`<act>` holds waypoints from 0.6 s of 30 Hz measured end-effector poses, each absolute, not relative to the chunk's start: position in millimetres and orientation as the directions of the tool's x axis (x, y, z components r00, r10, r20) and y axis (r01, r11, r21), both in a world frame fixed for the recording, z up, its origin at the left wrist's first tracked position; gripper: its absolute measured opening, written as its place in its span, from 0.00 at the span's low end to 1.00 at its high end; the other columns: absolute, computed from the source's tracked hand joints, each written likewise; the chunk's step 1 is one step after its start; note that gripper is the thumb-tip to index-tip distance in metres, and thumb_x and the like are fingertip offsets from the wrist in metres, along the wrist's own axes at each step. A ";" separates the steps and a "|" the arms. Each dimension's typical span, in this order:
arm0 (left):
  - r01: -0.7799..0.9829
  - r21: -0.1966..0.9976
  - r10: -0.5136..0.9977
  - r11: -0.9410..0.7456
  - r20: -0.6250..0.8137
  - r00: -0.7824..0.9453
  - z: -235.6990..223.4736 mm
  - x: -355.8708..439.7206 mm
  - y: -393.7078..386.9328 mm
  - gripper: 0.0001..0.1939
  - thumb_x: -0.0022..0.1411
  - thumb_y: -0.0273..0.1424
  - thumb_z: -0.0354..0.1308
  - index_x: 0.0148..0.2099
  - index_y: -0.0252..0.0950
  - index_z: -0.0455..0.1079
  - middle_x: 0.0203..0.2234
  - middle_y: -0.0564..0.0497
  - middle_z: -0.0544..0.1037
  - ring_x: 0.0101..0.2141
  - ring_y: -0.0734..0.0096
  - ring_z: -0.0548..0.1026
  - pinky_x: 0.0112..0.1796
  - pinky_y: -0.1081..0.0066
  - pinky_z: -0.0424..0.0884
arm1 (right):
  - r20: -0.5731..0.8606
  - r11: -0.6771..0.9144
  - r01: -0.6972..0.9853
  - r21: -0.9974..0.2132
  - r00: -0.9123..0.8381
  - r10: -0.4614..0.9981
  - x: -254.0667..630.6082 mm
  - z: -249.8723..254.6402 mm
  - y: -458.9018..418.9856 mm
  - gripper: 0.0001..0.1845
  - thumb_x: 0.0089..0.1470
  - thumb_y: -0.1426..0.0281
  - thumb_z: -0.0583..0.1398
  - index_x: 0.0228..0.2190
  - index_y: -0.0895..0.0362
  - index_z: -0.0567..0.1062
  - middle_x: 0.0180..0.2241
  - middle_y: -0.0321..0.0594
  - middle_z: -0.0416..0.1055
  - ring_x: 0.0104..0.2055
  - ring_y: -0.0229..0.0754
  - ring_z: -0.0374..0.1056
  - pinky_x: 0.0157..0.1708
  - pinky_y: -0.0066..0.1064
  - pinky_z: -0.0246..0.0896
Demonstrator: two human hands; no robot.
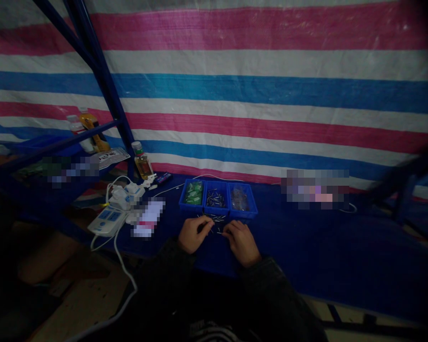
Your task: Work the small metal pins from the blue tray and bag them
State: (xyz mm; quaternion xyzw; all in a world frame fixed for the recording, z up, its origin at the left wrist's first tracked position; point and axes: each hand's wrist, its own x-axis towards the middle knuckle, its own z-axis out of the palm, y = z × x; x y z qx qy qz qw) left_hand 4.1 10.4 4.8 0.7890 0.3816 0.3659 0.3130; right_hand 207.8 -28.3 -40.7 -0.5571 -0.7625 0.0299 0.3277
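Note:
My left hand (194,233) and my right hand (240,242) sit close together on the dark blue bench cover (306,251), fingertips nearly meeting. Each pinches a thin metal pin, though the pins are tiny in this view. Several loose metal pins (210,219) lie just ahead of my fingers. Behind them stands a blue three-compartment tray (217,198). Green packets (194,193) fill its left compartment, metal pins (211,199) the middle one, and a clear bag (240,199) the right one.
A white power strip (107,221) with plugs (126,197) and cables lies left of my hands. A small bottle (142,161) stands behind it beside a blue steel rack post (109,90). A striped tarpaulin (257,95) hangs behind the bench. Blurred patches cover several items.

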 end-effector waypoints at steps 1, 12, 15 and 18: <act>0.367 0.778 0.831 -0.510 0.336 0.443 4.2 4.2 10.4 0.14 0.70 0.37 0.54 0.39 0.34 0.77 0.21 0.54 0.75 0.23 0.75 0.72 0.28 0.76 0.64 | 0.475 0.380 0.831 -0.407 -0.163 0.865 207.6 -40.1 -28.5 0.09 0.63 0.74 0.58 0.30 0.53 0.73 0.32 0.39 0.74 0.37 0.46 0.69 0.37 0.36 0.55; 0.354 0.806 0.814 -0.474 0.248 0.525 -4.5 5.0 13.3 0.12 0.65 0.35 0.61 0.45 0.34 0.80 0.24 0.52 0.79 0.23 0.75 0.71 0.28 0.77 0.65 | 0.587 0.487 0.611 -0.624 -0.046 0.809 188.1 -32.2 -35.3 0.09 0.67 0.70 0.54 0.38 0.53 0.75 0.35 0.40 0.77 0.37 0.44 0.74 0.41 0.34 0.68; 0.353 0.800 0.808 -0.485 0.255 0.532 -3.6 4.8 12.9 0.13 0.66 0.36 0.60 0.43 0.33 0.80 0.27 0.50 0.81 0.25 0.74 0.72 0.28 0.76 0.65 | 0.603 0.490 0.580 -0.650 0.002 0.797 184.0 -31.1 -37.7 0.08 0.66 0.70 0.55 0.39 0.53 0.75 0.36 0.41 0.78 0.38 0.44 0.76 0.41 0.34 0.70; 0.355 0.787 0.797 -0.504 0.266 0.542 -2.2 4.7 11.5 0.13 0.67 0.36 0.59 0.44 0.34 0.80 0.29 0.49 0.81 0.25 0.74 0.72 0.28 0.76 0.65 | 0.613 0.483 0.576 -0.660 0.040 0.789 183.0 -31.6 -38.4 0.07 0.66 0.69 0.56 0.42 0.53 0.75 0.36 0.40 0.79 0.38 0.44 0.77 0.41 0.34 0.72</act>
